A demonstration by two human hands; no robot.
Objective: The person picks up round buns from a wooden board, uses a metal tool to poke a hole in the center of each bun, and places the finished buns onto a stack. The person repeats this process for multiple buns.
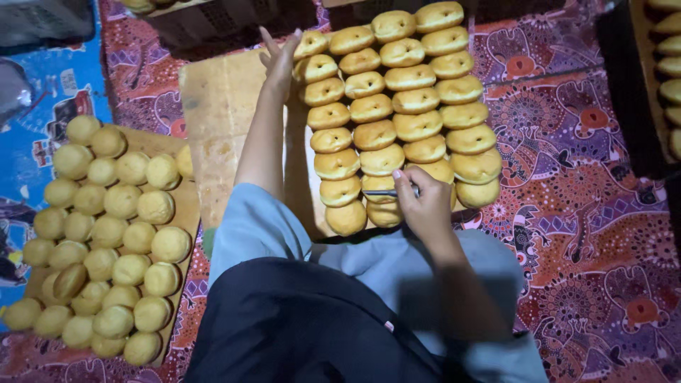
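Several rows of golden-brown round buns (pixel 397 106) lie on a wooden board (pixel 220 113) in front of me. My left hand (pixel 280 60) reaches far forward, fingers spread, touching the left edge of the far buns. My right hand (pixel 425 206) is closed on a thin dark blade-like tool (pixel 379 192), its tip resting against a bun in the near row. My arms in light blue sleeves cross over my dark lap.
To the left, a second wooden board (pixel 186 206) carries several pale round dough balls (pixel 117 234). More baked buns (pixel 670 78) sit in a dark tray at the right edge. A red patterned cloth (pixel 589 213) covers the floor; dark crates stand at the top.
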